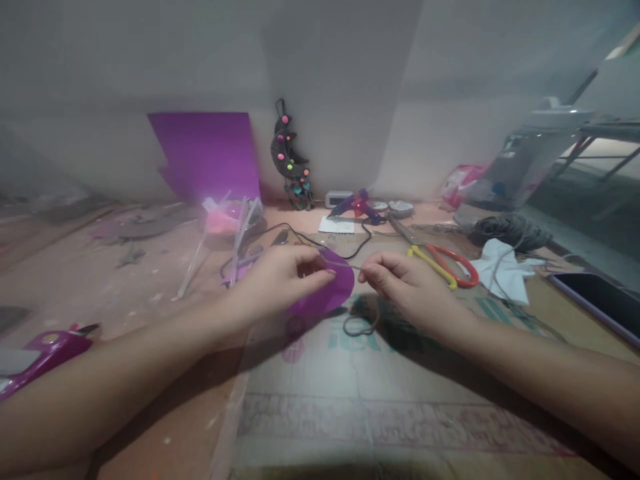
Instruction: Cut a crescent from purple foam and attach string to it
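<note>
My left hand (pixel 295 277) is closed, thumb and fingers pinched at a rounded piece of purple paper (pixel 343 283). Some of that piece is hidden behind the fingers, and a shadow falls below its lower edge. A thin grey yarn (pixel 361 331) stretches across its upper part to my right hand (pixel 407 283). The right fingertips pinch this yarn just beside the paper, and its loose end curls down in a loop beneath that hand. Whether the left fingers also press on the yarn, I cannot tell.
Scissors with red and yellow handles (pixel 455 267) lie right, near a ball of grey yarn (pixel 510 230), white tissue (pixel 503 270) and a phone (pixel 600 300). A corded glue gun (pixel 357 205), a decorated crescent moon (pixel 290 153) and purple sheet (pixel 210 153) are behind. Magenta tool (pixel 55 350) at left.
</note>
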`<state>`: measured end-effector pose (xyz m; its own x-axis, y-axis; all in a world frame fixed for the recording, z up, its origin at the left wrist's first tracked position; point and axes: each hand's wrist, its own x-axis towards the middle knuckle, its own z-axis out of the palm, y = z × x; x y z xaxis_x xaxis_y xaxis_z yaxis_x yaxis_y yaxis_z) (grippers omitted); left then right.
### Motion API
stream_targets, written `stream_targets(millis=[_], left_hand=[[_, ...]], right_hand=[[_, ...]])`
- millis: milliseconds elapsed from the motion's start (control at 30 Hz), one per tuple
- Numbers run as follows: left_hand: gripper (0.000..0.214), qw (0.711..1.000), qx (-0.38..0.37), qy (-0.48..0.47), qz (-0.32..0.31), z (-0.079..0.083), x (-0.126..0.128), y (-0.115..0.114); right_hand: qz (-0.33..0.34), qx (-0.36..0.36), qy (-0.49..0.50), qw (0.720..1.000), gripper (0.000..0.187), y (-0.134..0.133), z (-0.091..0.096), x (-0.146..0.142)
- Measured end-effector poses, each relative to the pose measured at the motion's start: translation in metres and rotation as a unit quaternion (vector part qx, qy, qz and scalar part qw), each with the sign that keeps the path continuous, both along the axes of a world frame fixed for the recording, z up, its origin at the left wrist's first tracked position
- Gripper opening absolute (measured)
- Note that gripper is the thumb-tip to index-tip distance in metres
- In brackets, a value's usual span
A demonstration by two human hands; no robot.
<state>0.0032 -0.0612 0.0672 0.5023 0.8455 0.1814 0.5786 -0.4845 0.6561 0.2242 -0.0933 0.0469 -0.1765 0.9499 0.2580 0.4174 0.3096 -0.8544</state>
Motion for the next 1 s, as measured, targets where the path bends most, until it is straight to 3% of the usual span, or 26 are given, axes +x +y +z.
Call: stream_targets(millis=[100,167,267,333,467,667,1000], left_hand=[[0.020,1.000,-0.015,-0.002,-0.003,-0.002,0.000,0.000],[0.019,0.999,-0.049,-0.020,-0.001,-0.002,0.001,0.000],[0.017,0.996,-0.083,-0.039,-0.013,-0.003,0.002,0.000],[0.016,0.996,-0.076,-0.047,-0.030,-0.004,0.003,0.000],[0.029,0.997,-0.045,-0.039,-0.049,-0.005,0.002,0.001],[0.029,0.999,-0.003,-0.016,-0.047,-0.003,0.001,-0.004],[0.012,0.997,0.059,-0.013,-0.046,-0.005,0.002,-0.008]], right_hand=[[0.001,0.008,-0.032,0.999,0.028,0.003,0.004,0.003],[0.018,-0.041,-0.033,0.998,0.028,0.005,0.005,0.005],[0.058,-0.155,0.057,0.985,0.024,0.006,0.007,0.007],[0.075,-0.194,0.143,0.968,0.019,0.006,0.007,0.007],[0.064,-0.140,0.199,0.968,0.022,0.007,0.007,0.008],[-0.015,-0.022,0.077,0.997,0.028,0.013,0.005,0.016],[-0.036,-0.055,0.141,0.988,0.034,0.019,0.001,0.017]])
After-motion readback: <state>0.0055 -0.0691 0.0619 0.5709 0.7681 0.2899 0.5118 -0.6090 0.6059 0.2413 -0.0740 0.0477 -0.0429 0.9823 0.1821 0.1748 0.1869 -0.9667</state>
